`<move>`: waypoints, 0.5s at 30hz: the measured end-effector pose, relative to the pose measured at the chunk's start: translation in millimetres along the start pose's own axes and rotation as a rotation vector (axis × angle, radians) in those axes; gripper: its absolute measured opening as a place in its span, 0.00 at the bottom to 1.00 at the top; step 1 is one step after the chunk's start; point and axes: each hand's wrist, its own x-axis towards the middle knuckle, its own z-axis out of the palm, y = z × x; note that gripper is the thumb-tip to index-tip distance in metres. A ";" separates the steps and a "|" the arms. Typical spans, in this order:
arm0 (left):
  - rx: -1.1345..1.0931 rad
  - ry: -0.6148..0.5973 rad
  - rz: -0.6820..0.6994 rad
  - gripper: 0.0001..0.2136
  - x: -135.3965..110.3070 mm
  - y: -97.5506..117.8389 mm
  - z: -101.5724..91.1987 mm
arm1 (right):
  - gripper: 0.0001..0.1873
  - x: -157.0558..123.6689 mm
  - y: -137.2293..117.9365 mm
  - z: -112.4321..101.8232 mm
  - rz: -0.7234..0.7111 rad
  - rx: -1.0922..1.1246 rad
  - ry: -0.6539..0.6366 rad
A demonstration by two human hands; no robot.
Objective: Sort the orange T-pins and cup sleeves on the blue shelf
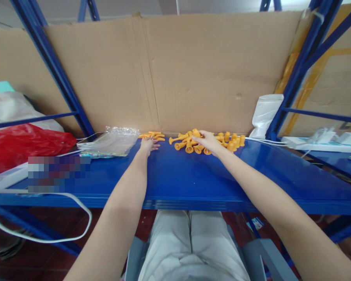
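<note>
My left hand (148,145) is at the back of the blue shelf, its fingers apart over a small group of thin orange-yellow plastic pieces (159,139). It touches or hovers just above them; I cannot tell which. My right hand (209,142) has thumb and fingers closed round an orange-yellow plastic piece (195,133) with a wide round end. Under and beside that hand lies a pile of trumpet-shaped orange-yellow pieces (189,149), some with their flared ends facing me. More short, thick orange-yellow pieces (236,142) sit right of my right hand.
Clear plastic bags (117,141) lie left of my left hand. A red bag (29,144) is farther left. Cardboard (199,74) walls off the back. A white pouch (266,113) leans by the right post, near a power strip (318,144). A white cable (87,222) loops at front left.
</note>
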 end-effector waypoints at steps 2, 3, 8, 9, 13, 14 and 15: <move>0.029 0.009 0.002 0.13 -2.1 1.1 1.1 | 0.05 -0.2 -0.1 0.4 -0.005 0.017 -0.007; 0.043 0.012 0.002 0.13 -3.1 1.7 1.6 | 0.05 -0.4 -0.3 0.6 -0.007 0.023 -0.009; 0.032 0.037 0.011 0.14 -6.1 4.8 1.8 | 0.03 -2.0 -4.8 0.5 -0.036 -0.012 -0.008; 0.023 0.056 0.017 0.15 -6.3 5.4 1.7 | 0.03 -2.0 -6.3 0.2 -0.053 -0.056 0.001; 0.001 0.086 0.024 0.16 -7.1 7.5 2.5 | 0.11 -0.6 -13.0 -2.6 -0.123 -0.265 0.060; -0.003 0.074 0.020 0.16 -7.2 7.9 3.0 | 0.13 -0.1 -14.8 -4.0 -0.131 -0.286 0.062; -0.009 0.059 0.016 0.16 -7.2 8.2 3.5 | 0.14 0.3 -16.6 -6.2 -0.128 -0.298 0.054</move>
